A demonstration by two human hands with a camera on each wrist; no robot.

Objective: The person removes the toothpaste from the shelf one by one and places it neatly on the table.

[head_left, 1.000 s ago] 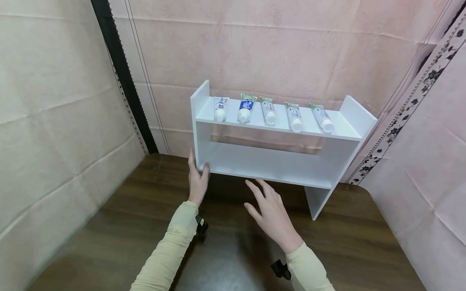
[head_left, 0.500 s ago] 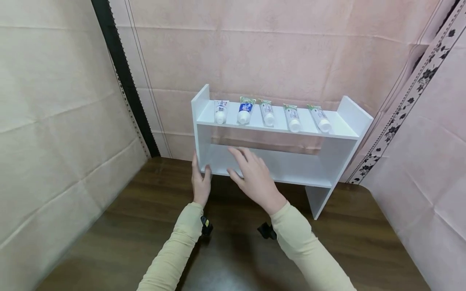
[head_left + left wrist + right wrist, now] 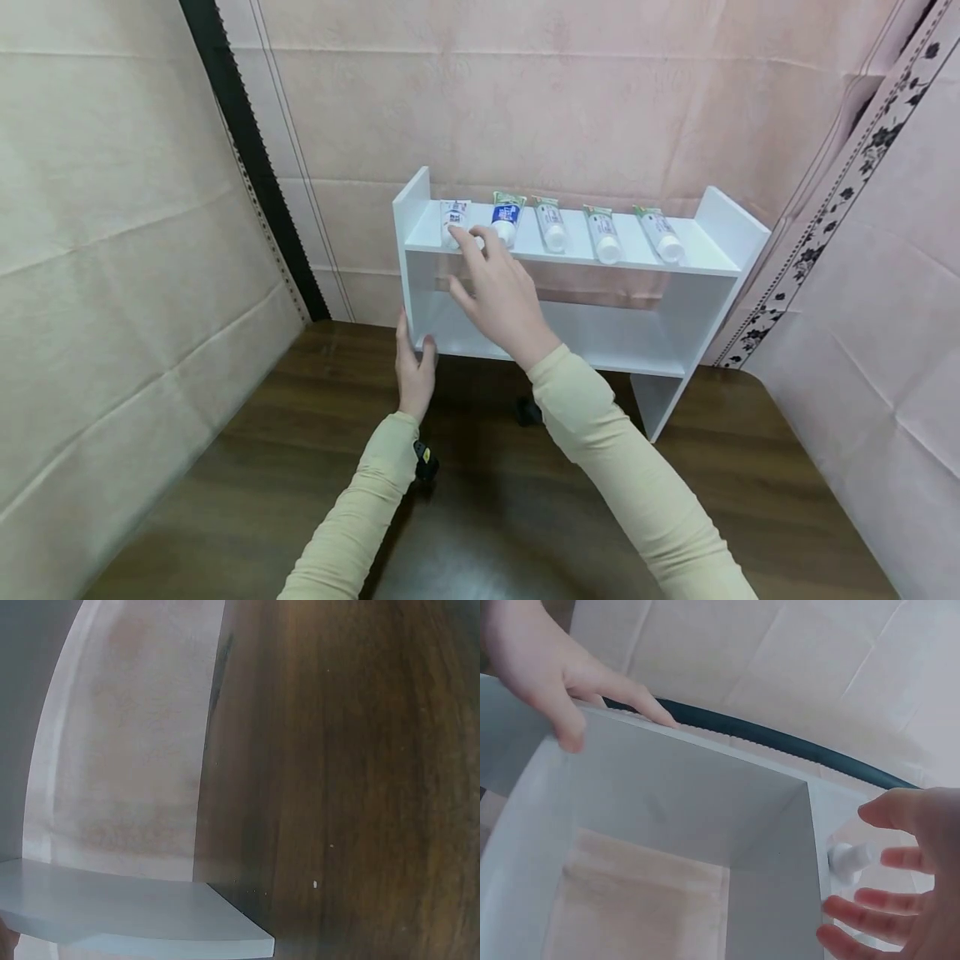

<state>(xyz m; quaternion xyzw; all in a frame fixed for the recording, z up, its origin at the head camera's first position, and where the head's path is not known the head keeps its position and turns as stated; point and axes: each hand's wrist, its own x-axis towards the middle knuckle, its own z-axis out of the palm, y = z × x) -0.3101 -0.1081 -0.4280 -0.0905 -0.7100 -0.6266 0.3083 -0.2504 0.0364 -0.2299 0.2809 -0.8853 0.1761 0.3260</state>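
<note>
A white two-tier shelf (image 3: 600,337) stands on the brown table, several toothpaste-like tubes lying along its top board with white caps forward. My left hand (image 3: 415,375) grips the left side panel low down, thumb in front and fingers on the outer side. My right hand (image 3: 502,304) is raised before the top board, fingers spread and slightly bent. Its fingertips overlap the leftmost tube (image 3: 454,214) and come close to the blue-labelled tube (image 3: 507,212). In the right wrist view a white cap (image 3: 851,859) shows beside the thumb, with nothing held.
Three more tubes, a middle one (image 3: 551,227), another (image 3: 602,236) and the rightmost (image 3: 660,236), lie farther right. Pale cloth walls (image 3: 562,108) enclose the back and sides. Wood-grain tabletop (image 3: 247,500) extends in front of the shelf.
My right hand has risen leftward from in front of the lower board to the tubes at the top left. My left hand stays on the side panel.
</note>
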